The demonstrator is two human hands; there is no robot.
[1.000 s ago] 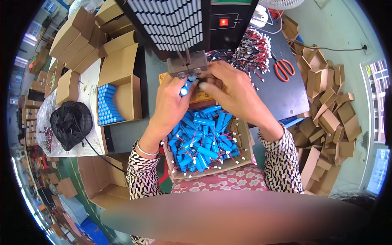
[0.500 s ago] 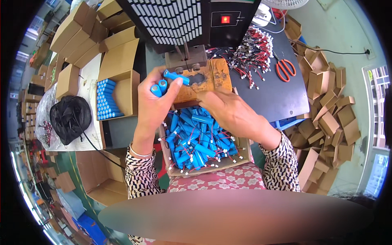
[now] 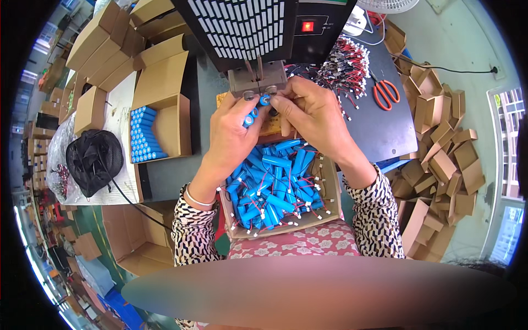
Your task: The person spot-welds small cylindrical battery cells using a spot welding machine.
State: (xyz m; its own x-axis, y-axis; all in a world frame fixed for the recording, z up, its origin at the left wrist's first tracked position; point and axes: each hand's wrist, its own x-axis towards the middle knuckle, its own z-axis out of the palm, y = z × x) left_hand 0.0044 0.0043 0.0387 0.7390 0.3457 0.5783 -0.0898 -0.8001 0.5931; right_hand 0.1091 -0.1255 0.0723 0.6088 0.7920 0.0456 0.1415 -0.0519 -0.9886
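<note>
My left hand (image 3: 230, 129) is closed around a few blue cylindrical battery cells (image 3: 250, 117), their round ends facing me. One more blue cell (image 3: 265, 100) sits end-on between both hands, right below the metal head (image 3: 256, 78) of a black spot-welding machine (image 3: 235, 33). My right hand (image 3: 316, 110) pinches close against that cell; whatever is in its fingertips is too small to make out. Under the hands lies a worn orange-yellow block (image 3: 269, 131), mostly covered. Below it, an open carton (image 3: 324, 218) holds many blue cells with thin red and black leads and white plugs.
A pile of red and black wire leads (image 3: 346, 66) and orange-handled scissors (image 3: 386, 94) lie on the dark table at right. At left stand a box (image 3: 179, 129) with rows of blue cells and a black mesh bag (image 3: 94, 162). Empty cartons (image 3: 440, 165) heap at far right.
Both hands have come together under the machine's head. A cell that lay tilted in my left hand now points end-on toward me there. My right hand has moved up to it.
</note>
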